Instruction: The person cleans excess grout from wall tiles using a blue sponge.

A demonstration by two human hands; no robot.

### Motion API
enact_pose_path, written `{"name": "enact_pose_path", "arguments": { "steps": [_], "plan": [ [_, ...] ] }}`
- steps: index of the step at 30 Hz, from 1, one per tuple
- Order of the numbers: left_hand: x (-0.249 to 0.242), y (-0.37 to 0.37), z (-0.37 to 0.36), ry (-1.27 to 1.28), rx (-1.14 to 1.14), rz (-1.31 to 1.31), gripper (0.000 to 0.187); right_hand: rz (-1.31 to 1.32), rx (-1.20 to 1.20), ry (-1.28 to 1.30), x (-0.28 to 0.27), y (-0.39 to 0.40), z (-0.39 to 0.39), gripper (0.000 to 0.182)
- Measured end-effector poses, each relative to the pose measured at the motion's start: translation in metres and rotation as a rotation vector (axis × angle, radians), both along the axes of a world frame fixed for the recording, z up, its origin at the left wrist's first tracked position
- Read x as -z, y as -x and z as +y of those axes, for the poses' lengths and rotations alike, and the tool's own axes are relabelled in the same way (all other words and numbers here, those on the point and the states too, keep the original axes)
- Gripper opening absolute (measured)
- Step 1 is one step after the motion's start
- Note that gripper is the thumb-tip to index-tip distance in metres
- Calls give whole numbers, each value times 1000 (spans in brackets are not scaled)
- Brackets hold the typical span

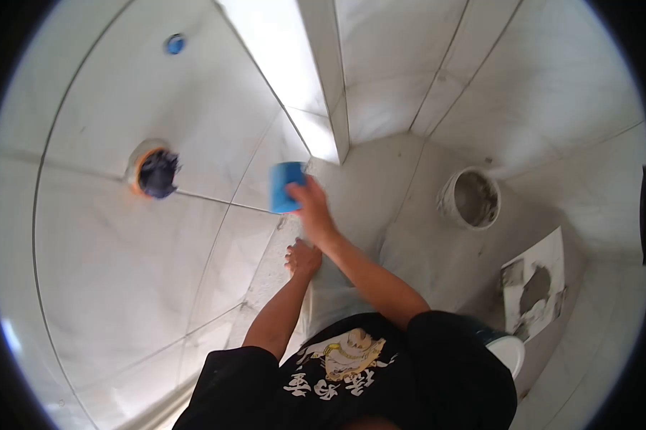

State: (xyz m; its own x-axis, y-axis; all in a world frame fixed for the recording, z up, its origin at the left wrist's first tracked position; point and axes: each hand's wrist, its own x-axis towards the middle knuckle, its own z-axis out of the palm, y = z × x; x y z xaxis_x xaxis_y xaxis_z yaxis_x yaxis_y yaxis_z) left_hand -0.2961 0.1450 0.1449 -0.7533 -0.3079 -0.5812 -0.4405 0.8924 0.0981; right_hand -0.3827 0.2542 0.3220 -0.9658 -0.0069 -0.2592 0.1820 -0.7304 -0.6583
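My right hand (311,206) is closed on a blue sponge-like block (286,188), held near the lower part of the tiled wall (144,265). Below it, my left hand (302,257) is near the floor edge at the foot of the wall, with its fingers curled. Whether anything is under or in those fingers is hidden. Thin dark joints run between the large pale tiles.
On the right of the floor (359,186) stands a white bucket (473,198) with grey material inside. Nearer lies a white sheet (536,287) with grey mortar-like patches. A stuffed pipe opening (156,172) and a blue plug (175,44) are in the left wall.
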Motion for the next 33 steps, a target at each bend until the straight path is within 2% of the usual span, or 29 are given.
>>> {"name": "enact_pose_path", "arguments": {
  "steps": [1, 2, 4, 6, 7, 8, 9, 10, 13, 15, 17, 19, 20, 22, 23, 25, 27, 29, 31, 33],
  "plan": [
    [-20, 7, 11, 0, -60, 3, 80, -85, 44, 62, 9, -4, 22, 35],
    [-29, 10, 13, -14, -72, -2, 78, -118, 30, 96, -4, -10, 47, 40],
    [-28, 9, 10, -41, -85, 19, 76, 7, 102, 25, -48, -8, 77, 45],
    [-21, 0, 3, -84, -89, 52, 75, 361, 155, -433, -117, 2, 96, 56],
    [-23, 3, 3, -79, -112, 40, 75, 567, 325, -827, -149, 16, 102, 54],
    [-25, 4, 1, -69, -131, 22, 75, 901, 545, -1269, -201, 20, 107, 53],
    [-27, 4, 1, -93, -137, 36, 75, 1088, 734, -1438, -242, 34, 111, 54],
    [-25, 3, -2, -101, -142, 41, 75, 1139, 852, -1487, -277, 50, 109, 54],
    [-25, 3, -9, -145, -152, 36, 78, 1371, 1068, -1660, -347, 99, 107, 47],
    [-22, -4, -8, -174, -145, 14, 81, 1321, 1103, -1850, -341, 124, 110, 41],
    [-20, -1, -12, -164, -140, 27, 81, 1069, 768, -2011, -286, 135, 117, 35],
    [-21, -4, -14, -175, -133, 37, 81, 900, 499, -1980, -234, 133, 113, 33],
    [-22, -2, -13, -178, -145, 35, 82, 920, 507, -1997, -243, 121, 108, 33],
    [-21, 1, -14, -178, -156, 41, 79, 1231, 401, -2185, -284, 88, 89, 35],
    [-19, 2, -14, -155, -170, 35, 76, 1397, 625, -2225, -314, 92, 81, 37],
    [-16, 1, -21, -168, -167, 32, 76, 1403, 884, -2386, -375, 103, 68, 44],
    [-20, 4, -23, -185, -169, 42, 76, 1433, 1037, -2538, -411, 122, 64, 43],
    [-29, 5, -24, -211, -167, 27, 79, 1485, 1004, -2650, -412, 150, 67, 40],
    [-18, 5, -23, -203, -163, 39, 78, 1543, 922, -2729, -385, 163, 73, 36],
    [-14, 4, -18, -192, -162, 54, 77, 1652, 686, -2689, -340, 167, 78, 27]
  ]
}}
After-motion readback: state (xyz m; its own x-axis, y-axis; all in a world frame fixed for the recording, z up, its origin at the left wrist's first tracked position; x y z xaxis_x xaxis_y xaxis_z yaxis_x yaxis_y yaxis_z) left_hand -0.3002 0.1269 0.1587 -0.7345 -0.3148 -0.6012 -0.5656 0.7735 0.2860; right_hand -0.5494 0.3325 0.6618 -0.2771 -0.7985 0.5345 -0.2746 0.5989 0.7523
